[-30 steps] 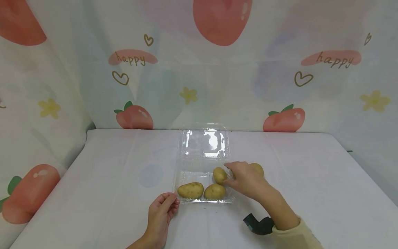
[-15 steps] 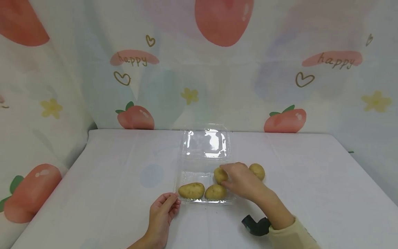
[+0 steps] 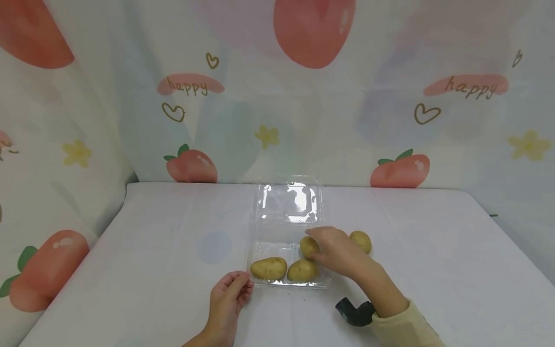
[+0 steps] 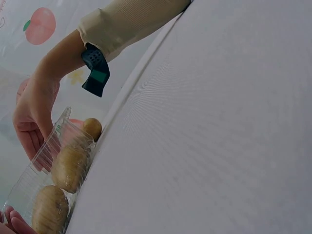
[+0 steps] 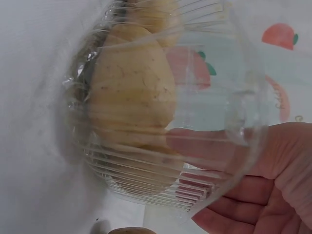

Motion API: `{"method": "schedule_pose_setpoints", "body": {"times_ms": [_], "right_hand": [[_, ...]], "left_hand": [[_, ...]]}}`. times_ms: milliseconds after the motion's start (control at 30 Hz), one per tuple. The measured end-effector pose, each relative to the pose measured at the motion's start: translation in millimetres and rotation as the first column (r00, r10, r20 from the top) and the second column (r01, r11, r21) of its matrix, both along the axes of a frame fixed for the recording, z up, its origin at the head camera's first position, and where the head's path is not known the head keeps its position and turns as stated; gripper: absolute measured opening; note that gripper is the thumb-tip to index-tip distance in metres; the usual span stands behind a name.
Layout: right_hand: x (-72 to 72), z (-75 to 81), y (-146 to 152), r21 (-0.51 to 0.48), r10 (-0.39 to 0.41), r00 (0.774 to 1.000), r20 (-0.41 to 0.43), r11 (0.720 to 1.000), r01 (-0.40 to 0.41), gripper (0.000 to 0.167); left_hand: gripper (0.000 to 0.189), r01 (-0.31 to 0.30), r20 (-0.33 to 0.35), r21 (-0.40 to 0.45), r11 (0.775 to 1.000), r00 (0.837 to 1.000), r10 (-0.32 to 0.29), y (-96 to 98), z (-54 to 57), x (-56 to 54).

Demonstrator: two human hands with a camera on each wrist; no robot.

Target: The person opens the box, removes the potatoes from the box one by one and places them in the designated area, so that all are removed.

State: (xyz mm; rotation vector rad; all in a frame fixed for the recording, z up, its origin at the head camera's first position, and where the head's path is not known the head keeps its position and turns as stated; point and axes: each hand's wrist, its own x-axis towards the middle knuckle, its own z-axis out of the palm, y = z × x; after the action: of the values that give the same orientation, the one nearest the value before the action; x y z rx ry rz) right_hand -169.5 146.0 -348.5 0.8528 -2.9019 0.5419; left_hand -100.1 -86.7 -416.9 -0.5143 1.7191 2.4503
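Observation:
A clear plastic clamshell box [image 3: 291, 286] lies with its lid [image 3: 287, 205] folded back, away from me. Two potatoes [image 3: 269, 269] [image 3: 302, 271] sit side by side along its near side. Behind the right one is a smaller potato [image 3: 308, 247], with my right hand [image 3: 338, 248] holding it between thumb and fingers inside the box. In the right wrist view, the thumb [image 5: 195, 141] shows through the ribbed wall, against the potato. My left hand [image 3: 229, 294] pinches the box's near left corner. Another potato [image 3: 362, 241] is outside the box, partly behind the right hand.
The box rests on a white-covered table [image 3: 165, 250]. Behind it stands a cloth backdrop [image 3: 321, 120] printed with fruit, hearts and "happy". A dark curved wrist mount [image 3: 355, 312] sticks out from the right sleeve [image 3: 405, 325].
My right hand has shifted slightly left, and its fingers now cover more of the small potato. The left hand stays at the box corner. The head view has tilted a little.

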Motion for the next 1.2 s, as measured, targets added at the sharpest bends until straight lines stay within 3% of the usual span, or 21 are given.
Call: {"method": "schedule_pose_setpoints", "body": {"times_ms": [400,667,1033,1200], "right_hand": [[-6.1,1.8,-6.1,0.043,0.011,1.0,0.018,0.999,-0.011,0.029],[-8.4,6.7,-9.5,0.086,-0.027,0.997,0.069,0.996,0.02,0.019],[-10.2,10.7,-17.3,0.137,-0.092,0.981,0.17,0.988,0.069,0.022],[-12.4,13.7,-18.0,0.154,-0.077,0.98,0.184,0.987,0.048,0.023]], "left_hand": [[0.018,-0.015,0.007,-0.012,1.0,1.0,0.015,-0.1,1.8,-0.6],[0.016,-0.001,0.002,0.011,1.0,1.0,0.001,0.0,2.4,0.0],[0.015,0.001,0.004,0.021,1.0,1.0,-0.001,0.4,1.6,-0.1],[0.016,0.001,0.001,0.022,1.0,1.0,-0.001,0.2,1.4,0.5]]}}
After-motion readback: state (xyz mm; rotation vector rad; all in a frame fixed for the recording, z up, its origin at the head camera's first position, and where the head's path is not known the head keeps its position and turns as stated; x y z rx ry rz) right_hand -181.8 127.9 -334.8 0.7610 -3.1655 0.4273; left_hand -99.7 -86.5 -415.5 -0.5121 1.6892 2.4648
